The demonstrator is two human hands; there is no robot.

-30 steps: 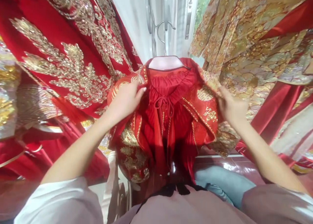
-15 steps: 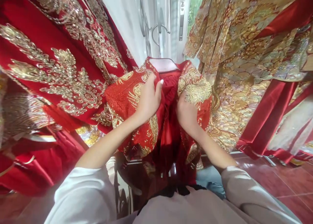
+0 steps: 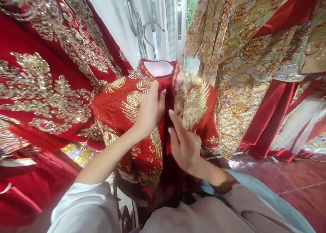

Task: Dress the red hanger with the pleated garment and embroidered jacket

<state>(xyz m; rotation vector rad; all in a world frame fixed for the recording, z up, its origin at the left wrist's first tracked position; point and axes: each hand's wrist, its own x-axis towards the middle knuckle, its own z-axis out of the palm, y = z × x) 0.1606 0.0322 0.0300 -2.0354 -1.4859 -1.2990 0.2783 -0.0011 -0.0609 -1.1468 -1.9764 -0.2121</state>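
1. The red jacket (image 3: 122,107) hung in the middle of the scene on a padded hanger (image 3: 161,67). The hanger's hook (image 3: 152,36) was caught on the window fittings at the far side, so the jacket's front faced the person within easy reach.
2. The left hand (image 3: 150,107) was clamped on the front edge of the jacket's left panel, fingers wrapped over the cloth. It seemed to be pulling that panel across towards the opening.
3. The right hand (image 3: 184,144) hovered nearer, just in front of the opening, fingers straight and apart, gripping nothing. The jacket's right panel showed blurred just beyond it, hanging free.
4. A large red robe (image 3: 51,73) draped down the left and a gold robe (image 3: 241,56) down the right, with the jacket between them.
5. Counted: one jacket, one hanger, two hands and two neighbouring robes, over a red tiled floor (image 3: 292,178) at the near right.
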